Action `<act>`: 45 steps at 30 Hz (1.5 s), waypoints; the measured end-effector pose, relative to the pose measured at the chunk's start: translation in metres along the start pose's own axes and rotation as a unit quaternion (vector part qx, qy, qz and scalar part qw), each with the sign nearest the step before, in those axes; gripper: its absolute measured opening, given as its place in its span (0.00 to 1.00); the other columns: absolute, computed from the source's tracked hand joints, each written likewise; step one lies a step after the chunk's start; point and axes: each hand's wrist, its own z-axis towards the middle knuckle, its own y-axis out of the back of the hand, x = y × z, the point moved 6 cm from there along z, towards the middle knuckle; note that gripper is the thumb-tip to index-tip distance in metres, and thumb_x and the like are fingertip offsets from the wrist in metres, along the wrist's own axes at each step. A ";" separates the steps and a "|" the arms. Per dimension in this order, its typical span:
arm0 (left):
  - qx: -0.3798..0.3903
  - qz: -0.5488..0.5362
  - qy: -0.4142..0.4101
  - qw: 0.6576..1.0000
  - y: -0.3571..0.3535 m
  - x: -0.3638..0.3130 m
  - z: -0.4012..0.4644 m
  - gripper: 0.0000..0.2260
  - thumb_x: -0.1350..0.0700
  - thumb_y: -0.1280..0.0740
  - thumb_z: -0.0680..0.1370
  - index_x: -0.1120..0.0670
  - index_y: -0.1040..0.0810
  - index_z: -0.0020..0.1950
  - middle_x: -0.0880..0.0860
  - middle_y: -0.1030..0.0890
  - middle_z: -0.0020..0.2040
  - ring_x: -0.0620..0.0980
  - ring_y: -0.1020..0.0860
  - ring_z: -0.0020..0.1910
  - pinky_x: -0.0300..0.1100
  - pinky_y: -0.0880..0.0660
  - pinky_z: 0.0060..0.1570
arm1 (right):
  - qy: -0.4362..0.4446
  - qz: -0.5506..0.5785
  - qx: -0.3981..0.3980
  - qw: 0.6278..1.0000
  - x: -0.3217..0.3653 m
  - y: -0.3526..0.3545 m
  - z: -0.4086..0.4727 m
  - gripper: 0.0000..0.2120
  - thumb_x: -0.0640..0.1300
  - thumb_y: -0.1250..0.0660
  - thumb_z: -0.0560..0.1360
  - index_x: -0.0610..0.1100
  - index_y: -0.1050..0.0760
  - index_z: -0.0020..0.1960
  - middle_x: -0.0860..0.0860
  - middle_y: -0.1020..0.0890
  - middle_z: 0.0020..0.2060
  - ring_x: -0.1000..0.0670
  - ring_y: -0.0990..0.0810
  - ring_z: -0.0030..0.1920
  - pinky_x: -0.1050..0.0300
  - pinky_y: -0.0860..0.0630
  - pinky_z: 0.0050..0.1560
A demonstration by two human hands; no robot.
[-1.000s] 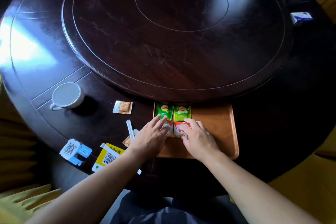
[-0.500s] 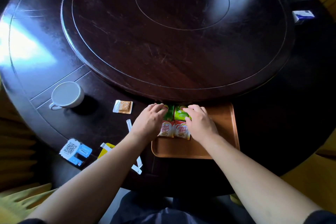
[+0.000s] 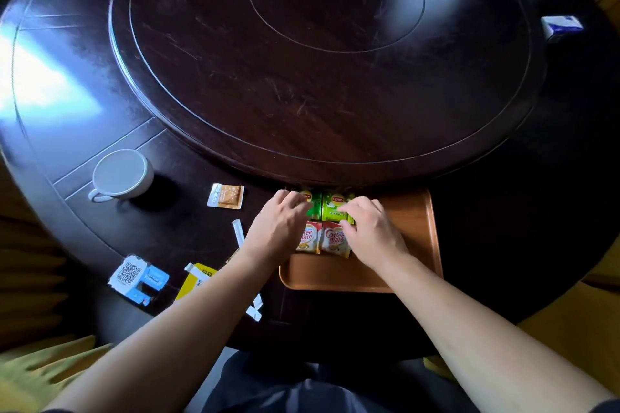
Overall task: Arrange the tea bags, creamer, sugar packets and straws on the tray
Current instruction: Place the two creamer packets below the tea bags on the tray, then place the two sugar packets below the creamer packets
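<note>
An orange-brown tray point(image 3: 412, 231) lies at the near edge of the dark round table. In its far left corner two green tea bags point(image 3: 335, 208) lie side by side, with two red-and-white creamer packets point(image 3: 332, 238) just below them. My left hand point(image 3: 278, 228) rests on the left tea bag and left creamer, fingers bent. My right hand point(image 3: 372, 231) has its fingertips on the right tea bag. A tan sugar packet point(image 3: 226, 196) and white wrapped straws point(image 3: 238, 231) lie on the table left of the tray, partly hidden by my left forearm.
A white cup point(image 3: 119, 174) stands at the left. A blue-white QR card point(image 3: 137, 277) and a yellow card point(image 3: 196, 280) lie near the table's front edge. A raised turntable point(image 3: 318, 54) fills the table's middle. A small white box point(image 3: 562, 25) sits far right.
Both hands moved from the creamer packets up to the tea bags at the tray's far edge. The creamer packets, covered before, now show.
</note>
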 end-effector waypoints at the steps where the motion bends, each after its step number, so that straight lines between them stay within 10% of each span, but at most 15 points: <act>1: -0.003 -0.005 -0.019 1.000 0.000 -0.004 -0.007 0.07 0.60 0.28 0.72 0.57 0.17 0.50 0.54 0.18 0.48 0.56 0.24 0.45 0.48 0.26 0.48 | 0.011 0.002 -0.001 1.000 0.004 0.000 -0.007 0.10 0.42 0.29 0.75 0.44 0.19 0.56 0.48 0.19 0.52 0.44 0.24 0.53 0.47 0.22 0.50; 25: 0.042 -0.047 -0.032 0.998 -0.023 -0.011 -0.046 0.10 0.58 0.33 0.77 0.56 0.18 0.56 0.54 0.19 0.55 0.55 0.23 0.52 0.47 0.25 0.54 | 0.024 -0.022 0.071 0.997 0.010 -0.013 -0.036 0.17 0.36 0.27 0.72 0.46 0.20 0.59 0.51 0.19 0.56 0.46 0.25 0.58 0.46 0.21 0.55; 45: 0.046 -0.044 0.374 0.925 0.047 0.171 -0.065 0.11 0.46 0.31 0.74 0.51 0.20 0.50 0.54 0.19 0.47 0.58 0.21 0.49 0.50 0.23 0.47 | 0.080 -0.100 0.161 0.979 0.129 -0.071 0.004 0.11 0.48 0.36 0.79 0.46 0.21 0.58 0.48 0.22 0.54 0.43 0.30 0.61 0.42 0.32 0.64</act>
